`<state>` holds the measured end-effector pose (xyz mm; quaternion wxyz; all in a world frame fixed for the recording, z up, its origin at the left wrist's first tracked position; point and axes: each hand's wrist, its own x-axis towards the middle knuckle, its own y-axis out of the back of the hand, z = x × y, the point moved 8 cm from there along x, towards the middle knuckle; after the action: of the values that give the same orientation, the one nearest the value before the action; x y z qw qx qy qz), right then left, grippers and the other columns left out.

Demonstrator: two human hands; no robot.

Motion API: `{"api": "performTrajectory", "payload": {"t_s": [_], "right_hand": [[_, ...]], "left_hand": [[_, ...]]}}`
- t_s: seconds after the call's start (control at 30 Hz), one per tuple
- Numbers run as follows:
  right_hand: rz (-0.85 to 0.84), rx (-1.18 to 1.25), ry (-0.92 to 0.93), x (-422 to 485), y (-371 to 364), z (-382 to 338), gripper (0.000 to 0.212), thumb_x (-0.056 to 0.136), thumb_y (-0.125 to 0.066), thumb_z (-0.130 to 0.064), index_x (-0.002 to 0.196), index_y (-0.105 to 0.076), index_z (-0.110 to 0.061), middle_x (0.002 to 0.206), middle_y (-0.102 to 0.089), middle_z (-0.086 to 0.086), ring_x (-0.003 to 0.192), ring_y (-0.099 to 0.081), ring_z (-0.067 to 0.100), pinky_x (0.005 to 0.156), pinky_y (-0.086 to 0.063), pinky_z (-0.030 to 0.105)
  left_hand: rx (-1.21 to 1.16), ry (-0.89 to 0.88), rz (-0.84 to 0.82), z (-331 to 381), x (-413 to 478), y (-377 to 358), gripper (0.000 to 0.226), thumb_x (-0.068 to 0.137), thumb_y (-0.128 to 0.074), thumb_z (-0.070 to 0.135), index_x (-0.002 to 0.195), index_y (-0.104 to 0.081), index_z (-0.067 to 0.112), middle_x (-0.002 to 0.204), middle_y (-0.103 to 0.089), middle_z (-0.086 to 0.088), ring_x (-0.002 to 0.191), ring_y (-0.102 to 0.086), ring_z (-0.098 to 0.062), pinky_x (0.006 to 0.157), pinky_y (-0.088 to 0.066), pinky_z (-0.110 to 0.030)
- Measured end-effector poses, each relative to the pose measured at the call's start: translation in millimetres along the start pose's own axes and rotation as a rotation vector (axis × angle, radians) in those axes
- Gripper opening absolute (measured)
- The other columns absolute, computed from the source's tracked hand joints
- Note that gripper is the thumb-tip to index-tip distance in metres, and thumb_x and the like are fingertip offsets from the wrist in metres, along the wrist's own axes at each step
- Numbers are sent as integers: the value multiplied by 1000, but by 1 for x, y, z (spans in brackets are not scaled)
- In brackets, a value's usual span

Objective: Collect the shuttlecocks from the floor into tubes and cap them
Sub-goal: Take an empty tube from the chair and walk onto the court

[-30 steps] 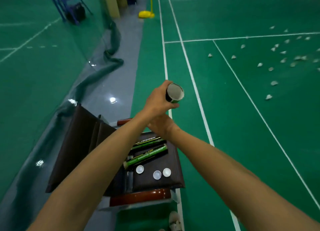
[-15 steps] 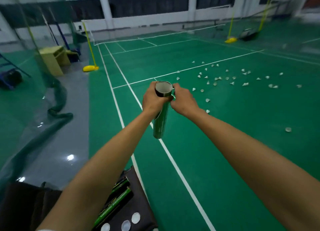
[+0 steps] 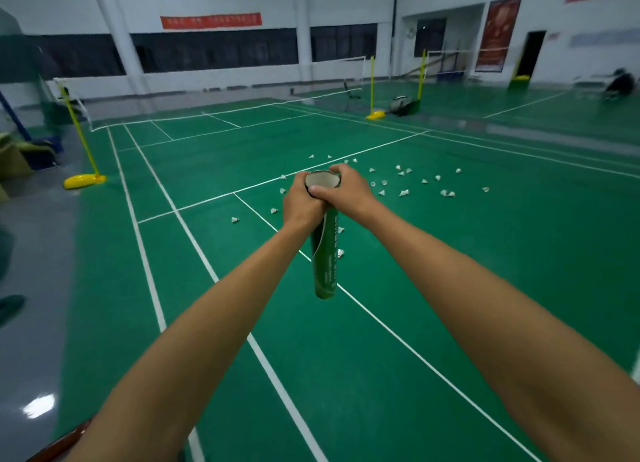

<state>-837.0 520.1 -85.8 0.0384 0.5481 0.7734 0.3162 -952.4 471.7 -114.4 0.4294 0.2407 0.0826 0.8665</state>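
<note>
The tube (image 3: 325,264), a glossy green cylinder with a pale lining, hangs upright in mid-air over the floor (image 3: 450,288), its mouth uncapped and its contents too dim to tell. The left hand (image 3: 301,205) and right hand (image 3: 349,193) both grip it just under the rim, fingers (image 3: 298,181) curled round it. Beyond it, small white feathered shuttlecocks (image 3: 403,193) lie scattered on the smooth green floor among white lines, and a yellow-based post (image 3: 83,181) holds a net (image 3: 225,113) at far left.

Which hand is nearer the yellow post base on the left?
Left. The left hand grips the tube on the side facing the yellow post base; the right hand grips its far side.
</note>
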Motion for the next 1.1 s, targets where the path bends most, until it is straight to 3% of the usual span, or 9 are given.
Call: {"api": "performTrajectory", "payload": {"t_s": [0.17,0.3,0.4,0.5,0.6,0.73,0.83,0.97,1.1], "right_hand": [[38,10,-65,45,47,40,74,80,-83,-34,141,-49,-8,131,-60,13,115,-59,28,97,-51,38],[48,-8,-87,97,65,78,78,76,-85,-37,140,-49,-9,131,-61,13,113,-61,28,95,-55,48],[59,-20,-90,141,78,108,76,79,-82,-40,140,-49,-10,131,-61,13,115,-60,28,96,-54,47],[90,-63,-74,194,93,139,64,92,-68,-47,140,-50,-9,134,-60,11,120,-58,27,100,-48,38],[115,-169,-59,254,114,165,56,102,-49,-49,140,-47,-8,135,-59,15,122,-56,32,96,-45,37],[138,-356,-66,332,146,193,62,100,-49,-53,144,-41,-10,144,-53,15,130,-51,34,104,-44,47],[188,-496,-83,382,172,219,61,96,-57,-45,146,-40,-14,148,-50,10,134,-47,34,108,-41,52],[181,-610,-135,442,196,261,66,92,-65,-39,147,-37,-15,149,-47,9,135,-44,35,109,-37,54],[186,-640,-175,508,211,309,65,92,-66,-38,146,-38,-15,148,-47,10,134,-43,36,109,-38,55]], "left_hand": [[26,-38,-67,20,43,-65,43,82,-75,14,122,-61,18,97,-66,0,92,-65,-26,79,-54,-33],[-15,-38,-106,19,82,-116,52,69,-68,29,119,-61,18,97,-67,1,90,-64,-23,77,-50,-31],[-28,-38,-129,10,126,-156,37,78,-73,21,113,-59,19,93,-65,2,92,-65,-25,73,-45,-29],[-28,-44,-129,5,183,-198,34,74,-71,32,104,-57,23,85,-62,6,86,-64,-23,69,-44,-30],[-45,-29,-120,5,252,-242,28,84,-76,29,106,-60,20,94,-67,0,89,-65,-22,65,-44,-30],[-44,-26,-157,7,336,-297,42,82,-81,29,117,-61,17,103,-66,-2,98,-64,-23,79,-50,-31],[-73,-50,-205,8,384,-336,60,73,-91,28,122,-59,16,107,-64,0,103,-63,-21,89,-53,-34],[-93,-56,-257,2,434,-385,66,70,-96,30,121,-58,15,110,-66,1,103,-63,-19,83,-48,-29],[-69,-63,-293,-12,490,-440,64,67,-96,36,117,-58,20,112,-69,0,103,-66,-21,90,-55,-37]]}}
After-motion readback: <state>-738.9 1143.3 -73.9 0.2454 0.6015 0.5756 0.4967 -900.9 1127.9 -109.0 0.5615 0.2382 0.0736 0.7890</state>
